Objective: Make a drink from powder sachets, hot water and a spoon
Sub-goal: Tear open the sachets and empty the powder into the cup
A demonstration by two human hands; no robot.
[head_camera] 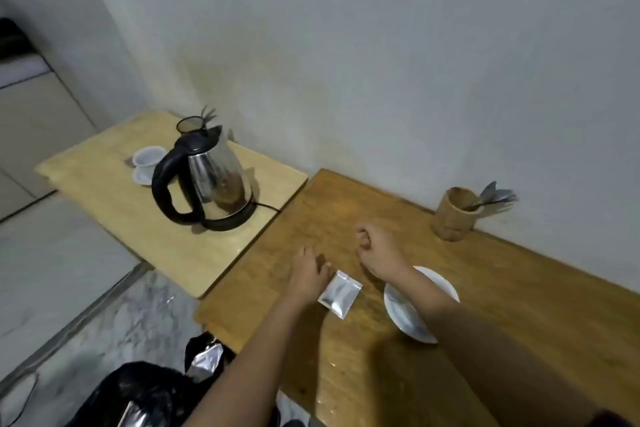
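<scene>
Sachet (339,294): small, flat, silver foil, shiny w/ dark reflection mid-face, sealed edges, lying tilted on brown worktop (502,288). It sits just right of left hand (308,270), btwn both grips, near-side of right hand (379,250). Left grip: fingers loosely spread, palm down on worktop, holding nothing. Right grip: curled into loose fist, contents can't tell. White saucer (398,308) under right forearm. Kettle (207,180) far left on lighter worktop.

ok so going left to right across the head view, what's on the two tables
white cups → kettle → left hand → silver sachet → right hand → white saucer → wooden holder with spoons
</scene>
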